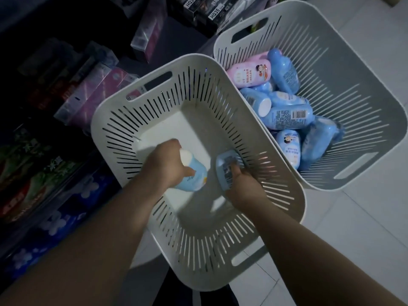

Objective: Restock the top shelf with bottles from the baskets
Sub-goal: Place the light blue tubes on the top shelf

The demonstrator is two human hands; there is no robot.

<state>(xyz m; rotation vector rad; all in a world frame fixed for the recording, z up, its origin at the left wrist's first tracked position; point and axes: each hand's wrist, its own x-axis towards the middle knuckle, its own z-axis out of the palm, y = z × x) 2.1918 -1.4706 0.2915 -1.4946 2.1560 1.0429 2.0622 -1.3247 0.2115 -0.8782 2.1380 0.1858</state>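
Pickup stage: in the near basket (114,120), the left hand (166,164) curls round a pale blue bottle (195,176) and the right hand (245,188) grips a darker blue bottle (225,165) — apparently its last two. Next, lift both clear to the unseen top shelf — the far-right basket (353,96) holds more.

Bare left hand (169,165), right hand (244,189) (forearms likewise)

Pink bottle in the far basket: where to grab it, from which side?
Likely grip the pink bottle round its middle, from straight above. It lies on its side, label up, atop the pile, upper face free. The far basket wall sits close at its left end and a blue bottle crowds its right end, so end-on approaches look blocked.
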